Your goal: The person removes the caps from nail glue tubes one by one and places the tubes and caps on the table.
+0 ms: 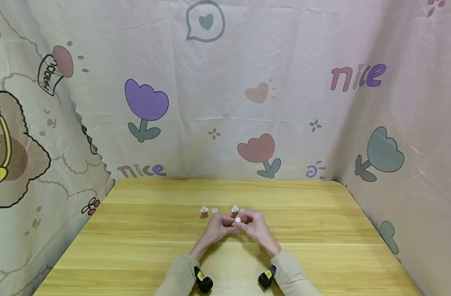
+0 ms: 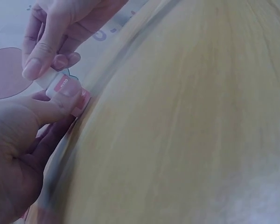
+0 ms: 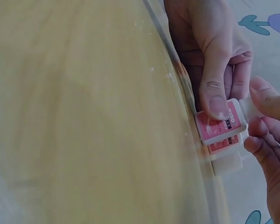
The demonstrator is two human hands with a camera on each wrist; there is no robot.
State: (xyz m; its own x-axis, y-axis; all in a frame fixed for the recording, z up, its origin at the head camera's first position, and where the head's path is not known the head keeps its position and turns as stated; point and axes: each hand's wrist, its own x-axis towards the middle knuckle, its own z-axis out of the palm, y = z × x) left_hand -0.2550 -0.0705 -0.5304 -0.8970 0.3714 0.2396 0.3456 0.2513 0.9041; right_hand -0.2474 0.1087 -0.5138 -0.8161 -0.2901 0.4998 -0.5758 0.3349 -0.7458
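Note:
My left hand (image 1: 217,228) grips a small white bottle (image 3: 217,125) with a pink label, thumb across its front. With thumb and fingers, my right hand (image 1: 258,228) pinches the bottle's white cap (image 3: 250,107). In the left wrist view the same bottle (image 2: 60,87) is tilted between both hands. Just past the hands in the head view stands a second labelled bottle (image 1: 234,211), with a small white cap-like piece (image 1: 242,210) beside it, partly hidden by the right hand.
Farther left on the wooden table (image 1: 144,230) stands another small bottle (image 1: 204,212) with a red label. A white piece with a thin spike (image 1: 214,210) is next to it. A printed cloth (image 1: 210,82) hangs behind the table's far edge.

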